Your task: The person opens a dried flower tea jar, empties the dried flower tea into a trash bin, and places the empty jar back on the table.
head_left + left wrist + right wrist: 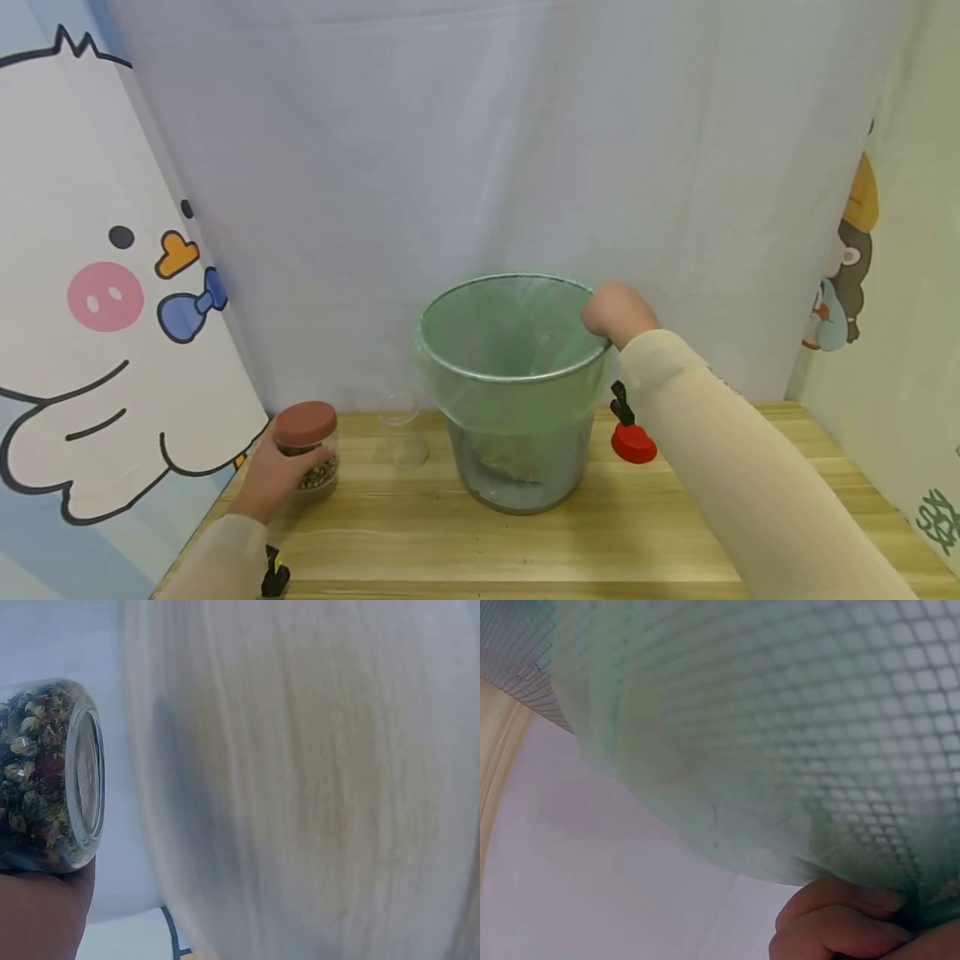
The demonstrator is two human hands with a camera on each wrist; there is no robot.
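Observation:
My left hand [277, 475] grips a clear jar [318, 475] with a reddish-brown lid, at the left of the table. In the left wrist view the jar [45, 776] shows dried flower buds and red bits through its wall. My right hand [618, 312] grips the right side of the rim of a mesh waste bin [517, 492], lined with a thin green bag [502, 408] folded over the rim. The right wrist view shows curled fingers [840, 919] at the edge of the bag [727, 817], with the mesh showing through it.
A clear glass-like container [405, 433] stands between jar and bin. Right of the bin is a red object [633, 443] with a black piece above it. The wooden table [390, 546] ends at a pale curtain [337, 208] behind; printed panels [82, 208] flank it.

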